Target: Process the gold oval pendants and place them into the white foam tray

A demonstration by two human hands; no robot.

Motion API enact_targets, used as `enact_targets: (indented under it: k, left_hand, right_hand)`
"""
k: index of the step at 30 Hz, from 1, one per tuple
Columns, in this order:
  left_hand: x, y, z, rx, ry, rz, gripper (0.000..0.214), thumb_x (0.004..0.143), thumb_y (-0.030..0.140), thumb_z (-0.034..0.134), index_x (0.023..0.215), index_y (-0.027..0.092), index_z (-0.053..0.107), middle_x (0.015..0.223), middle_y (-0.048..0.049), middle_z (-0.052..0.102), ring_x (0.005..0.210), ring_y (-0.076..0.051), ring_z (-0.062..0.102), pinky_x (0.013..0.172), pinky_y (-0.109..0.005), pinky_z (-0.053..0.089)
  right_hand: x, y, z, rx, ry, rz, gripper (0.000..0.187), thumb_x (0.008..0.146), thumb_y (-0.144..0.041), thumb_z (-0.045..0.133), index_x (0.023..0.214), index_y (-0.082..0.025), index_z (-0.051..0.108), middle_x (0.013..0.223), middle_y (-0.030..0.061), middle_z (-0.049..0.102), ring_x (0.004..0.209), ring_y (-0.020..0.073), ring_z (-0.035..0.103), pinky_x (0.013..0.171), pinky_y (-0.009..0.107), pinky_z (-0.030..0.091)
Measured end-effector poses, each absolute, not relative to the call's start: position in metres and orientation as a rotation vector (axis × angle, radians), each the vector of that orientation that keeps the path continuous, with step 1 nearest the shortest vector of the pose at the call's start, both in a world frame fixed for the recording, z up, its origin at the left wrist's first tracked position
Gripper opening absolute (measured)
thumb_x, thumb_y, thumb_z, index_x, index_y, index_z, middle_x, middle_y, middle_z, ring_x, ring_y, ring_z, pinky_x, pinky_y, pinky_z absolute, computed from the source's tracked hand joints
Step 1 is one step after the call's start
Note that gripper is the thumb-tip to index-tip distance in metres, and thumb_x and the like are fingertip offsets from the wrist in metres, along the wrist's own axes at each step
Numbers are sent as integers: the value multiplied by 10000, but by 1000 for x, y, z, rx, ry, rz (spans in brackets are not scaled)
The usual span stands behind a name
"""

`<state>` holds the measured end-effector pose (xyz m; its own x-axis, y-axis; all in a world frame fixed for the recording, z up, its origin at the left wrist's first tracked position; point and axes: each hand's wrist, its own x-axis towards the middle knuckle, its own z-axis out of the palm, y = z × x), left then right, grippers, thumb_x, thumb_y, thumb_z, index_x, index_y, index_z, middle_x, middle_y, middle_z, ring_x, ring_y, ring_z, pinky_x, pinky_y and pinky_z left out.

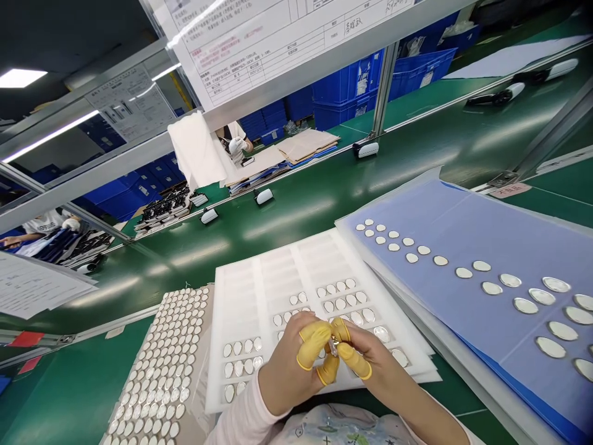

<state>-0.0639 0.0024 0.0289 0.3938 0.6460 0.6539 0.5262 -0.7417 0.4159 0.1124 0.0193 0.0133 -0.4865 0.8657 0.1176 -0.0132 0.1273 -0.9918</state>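
My left hand (296, 353) and my right hand (370, 355) meet above a white foam tray (236, 281), yellow finger cots on their fingertips. Between the pinched fingertips of both hands is a small shiny piece (333, 346); its kind is mostly hidden by the fingers. Beneath and around the hands, the tray carries rows of small oval white pieces with shiny rims (340, 303). My hands and forearms cover part of these rows.
Left of the tray, a board holds dense rows of similar oval pieces (171, 340). At right, a blue sheet (463, 228) bears scattered oval pieces. Behind runs a green conveyor belt (296, 210) carrying small black-and-white devices (264, 196). A paper-bearing frame (259, 55) hangs overhead; co-workers' gloved hands (238, 146) show beyond.
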Motion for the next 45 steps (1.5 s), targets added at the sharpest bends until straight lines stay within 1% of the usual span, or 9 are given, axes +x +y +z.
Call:
enact_targets:
  k: [6,10,12,15,20,26,31,36,45]
  left_hand:
    - [-66,4,29,2566,991,1228,482,919,137,563,1369,239,420,1044,-93,642,987,-231,636,906,-469,567]
    - [-70,-2,25,2392,1121,1184,506,970,102,449,1449,232,346,1209,-150,574,1154,-246,573,957,-473,538]
    - [-72,-5,26,2137,1249,1132,389,1013,145,393,1393,224,416,1198,-144,569,1130,-226,573,961,-446,523]
    - [-74,-5,32,1758,1244,1028,249,1054,305,373,1156,196,573,1005,-81,600,909,-173,602,864,-362,527]
    - [-75,1,43,1492,1083,877,523,979,630,410,828,163,590,791,-40,589,743,-144,571,720,-288,498]
    - [-74,4,42,1322,1068,826,595,860,739,532,845,150,612,715,-24,585,671,-141,570,664,-287,499]
    - [-75,7,40,1263,1034,802,493,810,618,701,907,139,647,798,-40,630,729,-144,599,730,-292,512]
    - [-76,7,42,1282,1018,808,377,798,478,762,937,147,649,855,-46,664,795,-154,624,799,-296,512]
    - [-77,6,38,1394,1072,830,217,808,304,726,931,148,640,856,-36,643,796,-144,593,800,-293,511]
  right_hand:
    - [114,21,12,-865,-1683,1384,392,962,-530,541,736,-215,594,729,0,495,677,169,447,613,312,419]
    - [121,19,11,-863,-1772,1204,139,931,-387,625,996,-268,655,752,-30,431,625,150,425,654,334,463]
    - [124,17,10,-855,-1820,1123,223,930,-326,635,1153,-313,627,787,-28,432,631,151,443,695,357,491]
    - [126,15,10,-815,-1872,1066,338,947,-242,600,1263,-362,576,867,-6,476,650,152,468,706,357,517]
    - [122,13,16,-754,-1905,1041,455,953,-163,564,1341,-398,545,880,1,508,649,150,491,667,323,537]
    - [121,11,19,-716,-1922,1040,507,959,-127,522,1374,-419,525,915,8,528,661,145,511,620,281,540]
    - [120,10,17,-731,-1934,1046,519,961,-114,491,1380,-418,527,972,29,551,752,158,572,636,267,560]
    - [117,11,14,-698,-1928,1004,573,924,-51,464,1360,-414,542,1000,37,580,827,170,620,676,281,581]
    - [127,17,15,-736,-2083,884,436,926,-154,588,1306,-368,587,944,31,626,686,172,591,640,317,564]
